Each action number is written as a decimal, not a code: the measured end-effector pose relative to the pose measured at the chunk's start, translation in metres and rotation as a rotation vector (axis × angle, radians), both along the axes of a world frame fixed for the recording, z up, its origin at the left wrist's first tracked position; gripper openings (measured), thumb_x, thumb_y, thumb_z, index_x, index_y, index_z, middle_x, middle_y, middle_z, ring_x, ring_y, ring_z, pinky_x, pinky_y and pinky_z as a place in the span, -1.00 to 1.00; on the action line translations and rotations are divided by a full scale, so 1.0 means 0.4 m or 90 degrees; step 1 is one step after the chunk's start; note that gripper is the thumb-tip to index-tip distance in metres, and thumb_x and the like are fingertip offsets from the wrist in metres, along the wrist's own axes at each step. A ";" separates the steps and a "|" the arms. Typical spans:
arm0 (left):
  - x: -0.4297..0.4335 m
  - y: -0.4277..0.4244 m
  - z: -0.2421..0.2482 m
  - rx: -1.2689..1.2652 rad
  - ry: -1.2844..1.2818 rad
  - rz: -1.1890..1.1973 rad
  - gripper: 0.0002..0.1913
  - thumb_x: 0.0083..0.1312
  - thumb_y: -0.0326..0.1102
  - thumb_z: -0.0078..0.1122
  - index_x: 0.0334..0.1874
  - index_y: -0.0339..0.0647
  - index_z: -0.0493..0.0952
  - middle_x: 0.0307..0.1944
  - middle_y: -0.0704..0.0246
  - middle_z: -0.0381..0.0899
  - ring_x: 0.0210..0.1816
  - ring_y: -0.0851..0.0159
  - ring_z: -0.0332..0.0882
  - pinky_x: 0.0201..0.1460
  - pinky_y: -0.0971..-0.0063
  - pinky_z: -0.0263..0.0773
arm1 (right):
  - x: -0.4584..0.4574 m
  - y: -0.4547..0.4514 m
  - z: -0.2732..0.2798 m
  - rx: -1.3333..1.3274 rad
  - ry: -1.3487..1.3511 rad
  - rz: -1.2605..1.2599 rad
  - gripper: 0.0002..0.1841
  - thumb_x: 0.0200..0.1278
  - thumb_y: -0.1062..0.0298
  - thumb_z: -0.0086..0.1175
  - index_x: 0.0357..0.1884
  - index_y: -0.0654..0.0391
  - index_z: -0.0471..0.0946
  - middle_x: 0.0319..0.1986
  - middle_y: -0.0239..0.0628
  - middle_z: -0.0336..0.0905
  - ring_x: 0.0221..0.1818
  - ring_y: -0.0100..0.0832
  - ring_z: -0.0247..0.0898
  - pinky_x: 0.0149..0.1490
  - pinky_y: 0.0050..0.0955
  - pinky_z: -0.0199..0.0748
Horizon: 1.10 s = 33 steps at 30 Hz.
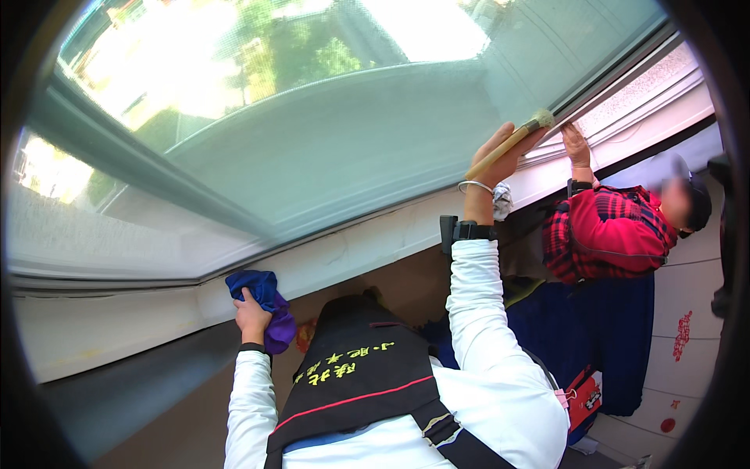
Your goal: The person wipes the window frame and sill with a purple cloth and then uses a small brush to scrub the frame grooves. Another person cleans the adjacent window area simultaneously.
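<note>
My left hand (253,316) grips a blue cloth (256,286) and a purple cloth (280,329) on the white window sill (334,251). Raised at the window frame, my right hand (498,158) holds a brush with a pale wooden handle (498,153). The brush's light bristles (545,119) are close to the edge of the glass pane (375,135). A crumpled grey-white cloth (502,201) lies on the sill behind my right wrist.
A co-worker (615,231) in a red plaid top and dark cap stands at the right, one hand (577,145) on the window frame. Dark blue fabric (586,340) is below. White panels (679,369) with red decorations line the right side.
</note>
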<state>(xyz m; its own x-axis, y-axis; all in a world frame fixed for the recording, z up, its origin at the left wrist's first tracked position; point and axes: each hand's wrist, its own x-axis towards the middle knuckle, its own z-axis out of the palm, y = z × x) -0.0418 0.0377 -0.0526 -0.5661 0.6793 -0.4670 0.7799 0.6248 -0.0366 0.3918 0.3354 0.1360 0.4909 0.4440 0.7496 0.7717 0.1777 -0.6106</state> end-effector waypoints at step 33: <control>-0.126 0.041 0.173 0.413 -0.491 0.115 -0.19 -0.09 -0.21 0.50 0.25 -0.17 0.29 0.05 0.17 0.54 0.11 0.19 0.49 0.21 0.37 0.34 | -0.365 -0.347 0.118 -0.351 -0.178 1.204 -0.68 0.22 0.43 0.12 0.02 0.24 0.47 0.09 -0.23 0.45 0.03 -0.49 0.37 0.10 -0.48 0.35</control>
<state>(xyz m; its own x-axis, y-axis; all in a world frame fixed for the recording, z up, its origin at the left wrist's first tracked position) -0.0921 0.0542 0.0166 -0.3863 0.8650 -0.3201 0.3399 0.4562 0.8224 0.2459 0.1966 0.1831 -0.8816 0.3346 0.3329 -0.0699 0.6049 -0.7932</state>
